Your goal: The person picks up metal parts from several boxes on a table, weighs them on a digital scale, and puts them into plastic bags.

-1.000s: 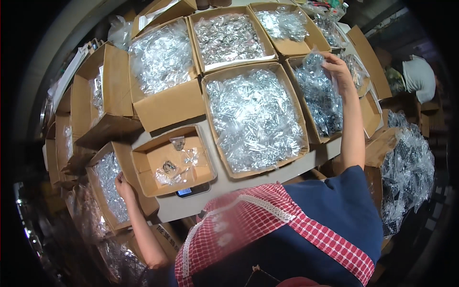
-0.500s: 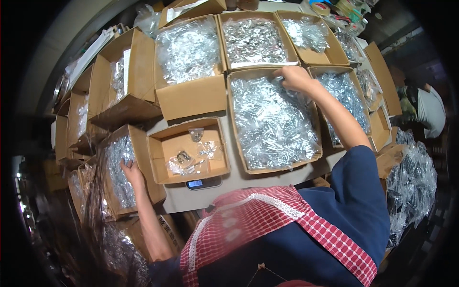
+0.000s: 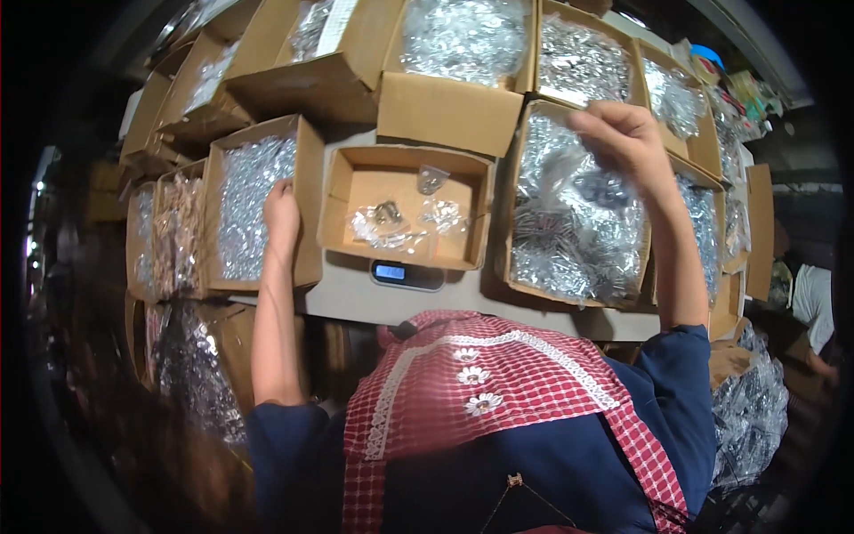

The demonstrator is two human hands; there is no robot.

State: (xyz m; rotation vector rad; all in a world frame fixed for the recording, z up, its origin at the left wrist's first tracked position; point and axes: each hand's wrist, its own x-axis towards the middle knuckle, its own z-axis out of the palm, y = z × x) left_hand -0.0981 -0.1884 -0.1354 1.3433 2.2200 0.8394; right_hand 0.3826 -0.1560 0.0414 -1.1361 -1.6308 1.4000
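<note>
My right hand [image 3: 623, 147] is raised over a cardboard box [image 3: 511, 260] filled with small clear bags of silvery metal parts. Its fingers are pinched on a small clear plastic bag [image 3: 562, 165], blurred by motion. My left hand [image 3: 282, 214] is at the right side of another box [image 3: 307, 196], against its shiny small packets [image 3: 253, 196]. The left fingers are curled, and what they hold, if anything, is hidden. Between my hands a shallow cardboard box [image 3: 369, 165] stands on a scale [image 3: 406, 275] with a lit display. In it lie several small bags of parts, one with dark rings [image 3: 388, 213].
Further cardboard boxes of bagged parts stand along the back, including one of silvery pieces [image 3: 583, 58]. An upright box flap [image 3: 449, 111] rises behind the shallow box. Large clear bags [image 3: 752, 414] bulge at the right. Another person [image 3: 811, 307] is at the far right.
My right hand has come up off the packets with a small bag in its fingers. My left hand stays at the left box, its fingers more curled. The whole view has shifted.
</note>
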